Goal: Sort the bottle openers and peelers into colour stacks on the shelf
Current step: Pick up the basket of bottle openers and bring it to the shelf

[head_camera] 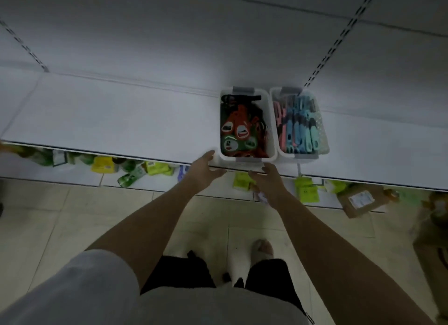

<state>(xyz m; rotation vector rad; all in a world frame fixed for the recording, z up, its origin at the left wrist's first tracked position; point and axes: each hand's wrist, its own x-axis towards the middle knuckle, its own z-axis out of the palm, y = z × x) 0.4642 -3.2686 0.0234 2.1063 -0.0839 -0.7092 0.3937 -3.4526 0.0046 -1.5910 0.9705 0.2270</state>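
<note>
Colours in the two white bins

The left bin [247, 158] holds red, green and black openers [238, 128]; the right bin [323, 135] has pink and blue peelers [297, 128], on a white shelf [109, 121].

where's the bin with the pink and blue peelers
In the head view, the bin of pink and blue peelers sits right of centre on the white shelf, beside the bottle-opener bin.

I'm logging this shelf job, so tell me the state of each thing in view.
Left bin: lidless, full of orange, green and black bottle openers.
Right bin: lidless, full of pink and blue peelers.
Left hand: open, by left bin's corner.
Right hand: open, at shelf edge.
</note>
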